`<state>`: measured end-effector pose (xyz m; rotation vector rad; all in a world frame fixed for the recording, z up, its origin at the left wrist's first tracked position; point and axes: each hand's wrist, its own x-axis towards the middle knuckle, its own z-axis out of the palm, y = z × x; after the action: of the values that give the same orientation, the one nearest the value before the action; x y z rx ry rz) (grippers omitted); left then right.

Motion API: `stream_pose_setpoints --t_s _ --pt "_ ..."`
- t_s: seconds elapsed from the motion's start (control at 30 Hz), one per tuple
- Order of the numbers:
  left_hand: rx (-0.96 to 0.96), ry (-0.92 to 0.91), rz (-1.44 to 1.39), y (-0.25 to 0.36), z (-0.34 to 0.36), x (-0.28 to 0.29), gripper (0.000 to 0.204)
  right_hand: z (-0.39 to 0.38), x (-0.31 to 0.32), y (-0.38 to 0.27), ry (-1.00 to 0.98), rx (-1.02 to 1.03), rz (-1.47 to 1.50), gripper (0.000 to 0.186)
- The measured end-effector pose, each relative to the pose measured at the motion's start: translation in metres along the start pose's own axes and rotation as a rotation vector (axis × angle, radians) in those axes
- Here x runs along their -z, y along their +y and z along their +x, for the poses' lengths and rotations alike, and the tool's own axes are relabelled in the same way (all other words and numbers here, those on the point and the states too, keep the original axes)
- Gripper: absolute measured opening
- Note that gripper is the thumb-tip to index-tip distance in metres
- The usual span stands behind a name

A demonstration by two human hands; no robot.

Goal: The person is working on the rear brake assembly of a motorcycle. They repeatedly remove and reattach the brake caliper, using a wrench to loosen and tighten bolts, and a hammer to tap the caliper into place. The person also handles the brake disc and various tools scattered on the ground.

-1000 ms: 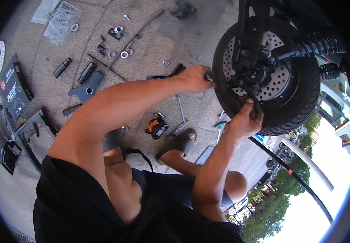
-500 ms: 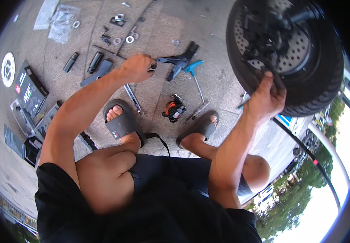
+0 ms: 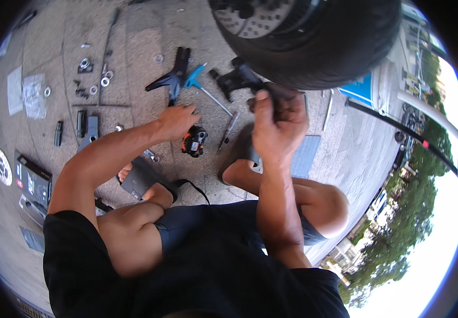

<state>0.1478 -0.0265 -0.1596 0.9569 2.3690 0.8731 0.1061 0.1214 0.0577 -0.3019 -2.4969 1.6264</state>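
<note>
Item: wheel job, approx midway, I'd judge. L hand fingers curled, over orange-black tool on ground. R hand clenched on black part below tire. Washers, wrench loose; refit pending.

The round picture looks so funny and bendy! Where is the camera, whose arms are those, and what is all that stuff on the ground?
The camera sits on a person's head and looks down, so its wide lens bends everything. The arms are that person's own, crouching on the ground. The left hand reaches down beside a small orange and black tool. The right hand is raised and grips a dark part just under a big tyre. A blue-handled key, black pliers and washers lie scattered about.
</note>
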Motion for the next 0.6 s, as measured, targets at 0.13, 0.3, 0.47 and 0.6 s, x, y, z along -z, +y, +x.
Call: stream_pose_setpoints --t_s 0.13,0.3,0.47,0.6 --pt "0.003 -0.038 0.16 -0.003 -0.013 -0.022 0.031 -0.017 0.023 -0.008 -0.205 -0.093 -0.069 0.011" --pt "0.125 0.082 -0.043 -0.005 0.004 -0.036 0.025 -0.015 0.03 -0.004 -0.331 -0.062 -0.14 0.014" --pt "0.175 0.208 -0.459 -0.014 0.015 -0.027 0.03 -0.014 0.024 0.006 -0.268 0.032 0.001 0.014" --pt "0.394 0.244 -0.282 -0.026 0.004 0.036 0.03 -0.012 0.03 0.007 -0.235 -0.121 0.106 0.01"
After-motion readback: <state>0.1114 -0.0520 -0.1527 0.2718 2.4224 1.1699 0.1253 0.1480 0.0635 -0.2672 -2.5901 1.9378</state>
